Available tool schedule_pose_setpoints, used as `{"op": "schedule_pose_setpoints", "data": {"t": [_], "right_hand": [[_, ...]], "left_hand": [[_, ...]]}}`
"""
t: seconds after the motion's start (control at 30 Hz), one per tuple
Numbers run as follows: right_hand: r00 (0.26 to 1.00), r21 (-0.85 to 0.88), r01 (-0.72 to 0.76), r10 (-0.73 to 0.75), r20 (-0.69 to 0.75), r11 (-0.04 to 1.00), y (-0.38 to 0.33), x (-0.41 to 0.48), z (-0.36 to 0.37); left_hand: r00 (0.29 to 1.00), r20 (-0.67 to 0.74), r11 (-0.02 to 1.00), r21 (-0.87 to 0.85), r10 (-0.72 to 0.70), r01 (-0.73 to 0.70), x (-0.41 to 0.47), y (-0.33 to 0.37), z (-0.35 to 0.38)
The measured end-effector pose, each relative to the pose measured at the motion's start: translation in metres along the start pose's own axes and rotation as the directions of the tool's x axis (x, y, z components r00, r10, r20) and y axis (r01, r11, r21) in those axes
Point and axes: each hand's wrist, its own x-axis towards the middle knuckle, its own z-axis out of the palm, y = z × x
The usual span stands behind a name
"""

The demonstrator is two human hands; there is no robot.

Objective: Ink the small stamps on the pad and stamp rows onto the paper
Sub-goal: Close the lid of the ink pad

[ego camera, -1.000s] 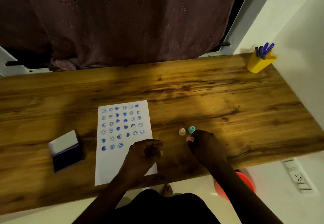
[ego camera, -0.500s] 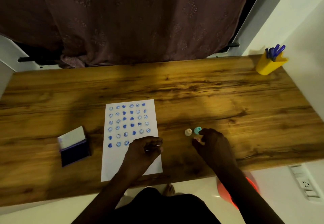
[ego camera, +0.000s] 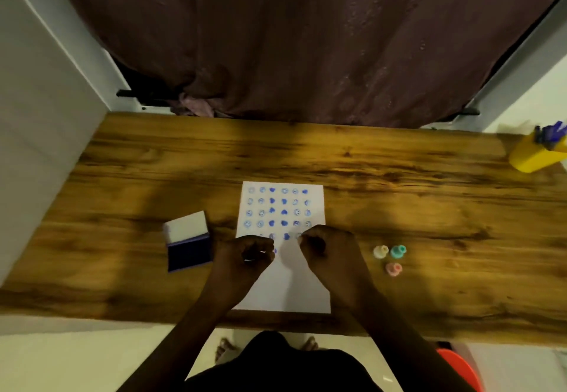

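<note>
A white paper point(ego camera: 288, 287) with rows of blue stamp prints lies on the wooden table point(ego camera: 429, 207). My left hand point(ego camera: 245, 256) rests curled over the paper's left edge. My right hand point(ego camera: 329, 249) is curled over its right side, near the lowest prints. I see no stamp in either hand. Three small stamps stand to the right of the paper: a cream stamp point(ego camera: 380, 251), a teal stamp point(ego camera: 398, 251) and a pink stamp point(ego camera: 393, 269). The ink pad point(ego camera: 189, 252) lies open to the left of the paper, its white lid raised behind the dark blue pad.
A yellow cup point(ego camera: 537, 154) holding blue pens stands at the table's far right corner. A dark curtain point(ego camera: 306, 39) hangs behind the table. A red stool point(ego camera: 460, 367) is on the floor at the lower right.
My right hand has left the stamps and moved left onto the paper. The pink stamp now lies free beside the other two. The camera view has shifted to the left.
</note>
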Motion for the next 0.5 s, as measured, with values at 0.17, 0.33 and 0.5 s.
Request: {"op": "schedule_pose_setpoints", "data": {"t": [0.17,0.33,0.5], "right_hand": [[0.994,0.078,0.015,-0.024,0.109,0.997,-0.026,0.021,0.036],[0.976,0.133,0.040,-0.067,0.208,0.990,-0.058,0.045,0.074],[0.957,0.146,0.017,-0.058,0.284,0.989,-0.089,0.065,0.108]], "left_hand": [[0.993,-0.115,0.999,0.042,0.014,-0.009,-0.007,-0.023,-0.050],[0.975,-0.214,0.981,0.191,0.059,-0.017,-0.009,-0.052,-0.100],[0.941,-0.338,0.985,0.155,-0.020,0.077,-0.008,-0.079,-0.140]]}}
